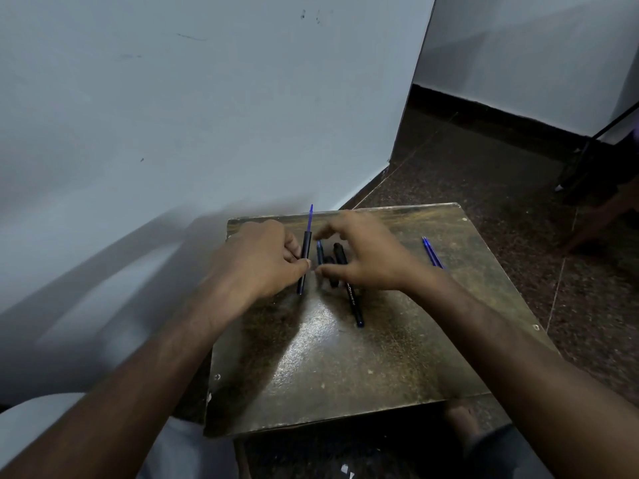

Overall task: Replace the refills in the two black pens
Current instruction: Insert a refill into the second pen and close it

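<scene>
My left hand (262, 257) grips a black pen barrel (305, 250) held nearly upright, with a blue refill (310, 217) sticking out of its top. My right hand (366, 254) hovers just right of it, fingers spread and curled, holding nothing that I can see. Under that hand lie small black pen parts (332, 267) and a blue-tipped piece (320, 252). A second black pen (352, 299) lies on the small wooden table (345, 368), its blue tip pointing toward me. Two loose blue refills (432, 252) lie together at the table's right side.
The table stands against a pale wall (207, 115) on the left and far side. Dark speckled floor (501, 174) lies to the right, with a black stand leg (587, 157) at the far right. My knees show below the table's near edge.
</scene>
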Tool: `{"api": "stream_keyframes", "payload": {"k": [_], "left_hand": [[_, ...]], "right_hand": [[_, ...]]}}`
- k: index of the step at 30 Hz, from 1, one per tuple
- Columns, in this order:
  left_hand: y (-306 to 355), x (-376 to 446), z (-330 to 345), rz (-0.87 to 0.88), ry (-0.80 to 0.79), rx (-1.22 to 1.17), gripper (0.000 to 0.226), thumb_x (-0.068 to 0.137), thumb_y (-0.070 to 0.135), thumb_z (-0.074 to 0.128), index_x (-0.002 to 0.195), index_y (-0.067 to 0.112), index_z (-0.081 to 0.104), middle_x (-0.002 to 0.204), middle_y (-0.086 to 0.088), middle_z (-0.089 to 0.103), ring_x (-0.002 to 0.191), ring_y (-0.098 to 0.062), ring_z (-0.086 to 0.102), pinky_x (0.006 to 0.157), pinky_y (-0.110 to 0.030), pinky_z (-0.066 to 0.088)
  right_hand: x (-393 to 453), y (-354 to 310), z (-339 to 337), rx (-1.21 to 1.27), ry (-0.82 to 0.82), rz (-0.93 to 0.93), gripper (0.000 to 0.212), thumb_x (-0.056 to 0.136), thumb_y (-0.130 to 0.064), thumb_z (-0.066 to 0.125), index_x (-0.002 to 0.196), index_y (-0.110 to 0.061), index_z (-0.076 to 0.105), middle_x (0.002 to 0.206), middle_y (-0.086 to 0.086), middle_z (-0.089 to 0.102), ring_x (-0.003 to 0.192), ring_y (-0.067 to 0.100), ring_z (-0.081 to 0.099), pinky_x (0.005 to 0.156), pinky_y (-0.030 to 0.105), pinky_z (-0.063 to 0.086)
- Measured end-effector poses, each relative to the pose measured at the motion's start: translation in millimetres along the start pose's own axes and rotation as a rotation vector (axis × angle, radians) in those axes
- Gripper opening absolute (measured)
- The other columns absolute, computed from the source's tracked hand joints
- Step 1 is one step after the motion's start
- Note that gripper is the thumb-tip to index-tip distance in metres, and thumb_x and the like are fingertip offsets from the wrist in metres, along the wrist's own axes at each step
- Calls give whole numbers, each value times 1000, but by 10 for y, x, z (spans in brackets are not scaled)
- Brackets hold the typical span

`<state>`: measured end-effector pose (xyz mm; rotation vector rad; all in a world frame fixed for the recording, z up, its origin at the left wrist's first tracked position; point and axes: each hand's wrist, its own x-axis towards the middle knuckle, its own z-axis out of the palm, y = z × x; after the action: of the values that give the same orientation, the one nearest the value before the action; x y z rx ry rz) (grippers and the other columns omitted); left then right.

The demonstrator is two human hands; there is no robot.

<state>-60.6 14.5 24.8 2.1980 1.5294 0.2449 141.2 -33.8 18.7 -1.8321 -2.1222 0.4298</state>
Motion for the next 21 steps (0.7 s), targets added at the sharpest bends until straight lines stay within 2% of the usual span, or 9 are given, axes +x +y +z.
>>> {"api": "stream_keyframes", "payload": {"k": [2,3,6,8,12,14,17,21], "left_hand": [[13,-8,2,9,13,2,21,85,46,83,74,36,68,66,22,72,81,-6,75,87,-39,65],[26,-18,13,17,16,5,19,86,47,82,77,34,70,68,21,73,82,-8,75,86,-40,66],[117,-66,60,63,14,14,16,87,48,80,86,35,72,74,22,74,85,-10,76,86,-42,66],[189,-102,99,103,27,40,15,87,50,79,86,38,71,77,22,75,84,-10,76,84,-41,65],[302,-159,173,155,28,102,18,87,56,79,90,41,71,81,25,77,82,-5,73,69,-28,53],[335,-179,196,169,25,115,18,85,56,79,91,41,72,80,25,77,82,-6,74,70,-29,53],[350,-200,213,186,36,137,19,85,55,78,93,39,73,80,24,77,81,-7,75,65,-27,49],[355,-211,216,205,39,145,18,87,56,77,92,40,73,78,25,75,77,-3,72,56,-22,40]], "right_hand": [[-13,32,-43,253,126,105,51,84,-28,93,130,-25,71,112,-5,79,99,12,72,88,30,58],[-31,60,-63,411,185,172,51,85,-19,92,130,-26,71,104,-4,81,94,12,77,85,28,60],[-96,152,-110,851,302,280,53,86,3,86,128,-26,70,100,6,85,96,16,83,86,33,66],[-128,206,-141,1031,359,279,54,86,9,84,127,-22,70,102,10,86,99,18,83,83,32,66],[-177,294,-176,1175,471,282,58,84,10,86,133,-14,66,106,14,86,107,25,83,101,48,64],[-206,311,-187,1180,485,263,57,85,9,85,133,-15,65,107,14,86,108,27,83,105,52,62],[-247,319,-210,1201,492,255,56,86,10,83,132,-15,65,107,15,86,107,28,83,103,51,63],[-254,324,-244,1247,491,289,55,84,10,85,131,-13,67,106,17,85,108,29,83,94,43,67]]}}
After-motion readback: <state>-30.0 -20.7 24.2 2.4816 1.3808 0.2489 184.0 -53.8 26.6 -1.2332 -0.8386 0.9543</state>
